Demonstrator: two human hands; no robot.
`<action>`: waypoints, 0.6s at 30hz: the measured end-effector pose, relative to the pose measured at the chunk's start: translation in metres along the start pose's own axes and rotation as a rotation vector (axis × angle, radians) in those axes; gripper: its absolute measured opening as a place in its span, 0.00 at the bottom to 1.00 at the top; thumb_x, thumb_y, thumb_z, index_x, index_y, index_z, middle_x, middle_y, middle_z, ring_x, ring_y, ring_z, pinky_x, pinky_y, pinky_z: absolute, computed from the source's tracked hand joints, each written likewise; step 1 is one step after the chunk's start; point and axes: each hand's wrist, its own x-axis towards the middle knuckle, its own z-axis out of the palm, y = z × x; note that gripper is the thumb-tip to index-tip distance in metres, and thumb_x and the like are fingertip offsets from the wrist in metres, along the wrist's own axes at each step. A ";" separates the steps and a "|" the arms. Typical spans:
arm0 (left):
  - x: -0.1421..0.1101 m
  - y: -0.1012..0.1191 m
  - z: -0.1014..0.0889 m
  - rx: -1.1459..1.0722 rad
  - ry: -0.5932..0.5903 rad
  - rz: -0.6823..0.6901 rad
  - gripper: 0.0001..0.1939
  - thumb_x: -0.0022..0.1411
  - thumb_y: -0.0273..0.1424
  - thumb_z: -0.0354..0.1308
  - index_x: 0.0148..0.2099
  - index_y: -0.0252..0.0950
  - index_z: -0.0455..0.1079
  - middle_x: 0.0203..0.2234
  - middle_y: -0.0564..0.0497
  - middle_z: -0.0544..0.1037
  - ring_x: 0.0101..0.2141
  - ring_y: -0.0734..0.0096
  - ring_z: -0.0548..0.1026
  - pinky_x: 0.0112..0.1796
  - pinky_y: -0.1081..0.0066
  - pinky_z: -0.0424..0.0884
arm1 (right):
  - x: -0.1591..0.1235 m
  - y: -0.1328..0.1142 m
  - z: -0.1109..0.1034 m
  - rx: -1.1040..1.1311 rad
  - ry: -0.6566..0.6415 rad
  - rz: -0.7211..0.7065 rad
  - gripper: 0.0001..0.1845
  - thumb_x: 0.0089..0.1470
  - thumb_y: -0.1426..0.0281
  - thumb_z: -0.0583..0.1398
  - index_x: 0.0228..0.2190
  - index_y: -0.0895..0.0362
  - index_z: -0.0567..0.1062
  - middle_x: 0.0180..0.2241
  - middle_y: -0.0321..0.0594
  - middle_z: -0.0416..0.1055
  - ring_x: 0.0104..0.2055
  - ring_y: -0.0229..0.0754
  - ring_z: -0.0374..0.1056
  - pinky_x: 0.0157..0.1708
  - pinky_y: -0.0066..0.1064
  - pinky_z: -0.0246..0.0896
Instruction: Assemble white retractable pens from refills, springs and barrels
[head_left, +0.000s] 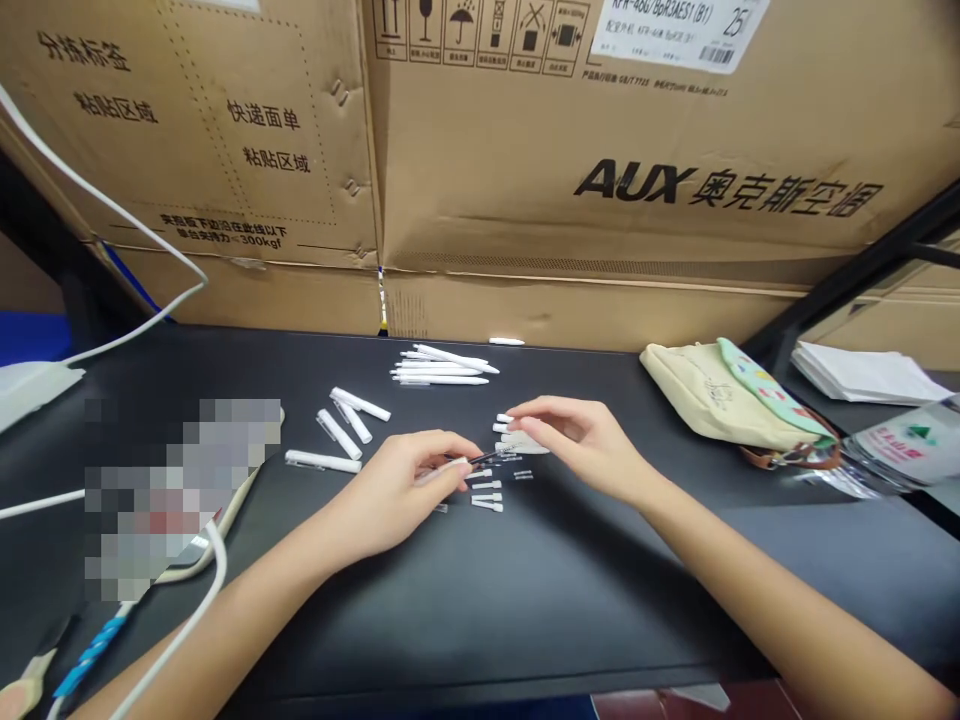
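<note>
My left hand (405,485) is closed around a white pen barrel (444,472). A thin dark refill (484,457) juts from the barrel's right end toward my right hand (581,440). The right fingers are bent in a pinch near the refill's tip; what lies between them is too small to make out. White pen tip pieces (501,428) lie by the right fingertips, partly covered. Below them are several small white push-button parts (487,500) and tiny springs (523,475). Several white barrels with clips (322,461) lie left of my left hand.
Several white pens (442,368) are piled farther back, with one white piece (507,341) near the cardboard boxes (600,230). A cream pouch (727,395), a bottle (907,445) and white papers (862,372) are on the right. White cables (214,560) and a blurred-out object (180,500) occupy the left.
</note>
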 end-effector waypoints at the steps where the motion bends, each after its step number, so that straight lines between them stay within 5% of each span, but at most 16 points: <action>1: 0.000 0.000 0.000 0.043 0.012 0.029 0.14 0.62 0.36 0.52 0.44 0.35 0.73 0.34 0.48 0.77 0.36 0.66 0.74 0.37 0.70 0.69 | -0.003 -0.008 0.002 0.060 -0.077 0.023 0.14 0.53 0.60 0.59 0.37 0.56 0.77 0.33 0.42 0.76 0.34 0.42 0.71 0.36 0.34 0.67; 4: 0.000 0.001 -0.001 0.130 0.023 0.092 0.12 0.61 0.33 0.52 0.43 0.36 0.74 0.38 0.48 0.77 0.39 0.65 0.74 0.40 0.70 0.69 | -0.010 -0.021 0.002 0.125 -0.164 0.032 0.12 0.50 0.61 0.62 0.31 0.57 0.78 0.29 0.40 0.75 0.29 0.40 0.69 0.30 0.32 0.67; 9: 0.002 0.001 -0.011 0.190 0.135 0.116 0.13 0.61 0.35 0.52 0.42 0.35 0.74 0.39 0.47 0.77 0.41 0.64 0.74 0.45 0.68 0.68 | -0.016 -0.007 -0.007 0.017 0.014 0.024 0.10 0.49 0.62 0.63 0.27 0.57 0.77 0.28 0.41 0.75 0.30 0.42 0.70 0.32 0.33 0.67; 14: 0.004 -0.001 -0.014 0.247 0.178 0.121 0.14 0.62 0.36 0.52 0.43 0.35 0.74 0.39 0.47 0.77 0.41 0.63 0.74 0.45 0.67 0.69 | -0.021 0.017 -0.002 -0.275 -0.064 -0.248 0.08 0.55 0.67 0.58 0.29 0.54 0.78 0.29 0.41 0.75 0.32 0.42 0.67 0.34 0.36 0.65; 18: 0.005 -0.004 -0.011 0.292 0.118 0.166 0.14 0.62 0.34 0.50 0.43 0.36 0.74 0.40 0.47 0.77 0.42 0.64 0.73 0.46 0.68 0.69 | -0.020 0.019 0.000 -0.314 -0.049 -0.305 0.08 0.56 0.69 0.58 0.31 0.54 0.78 0.30 0.41 0.74 0.34 0.41 0.67 0.36 0.35 0.65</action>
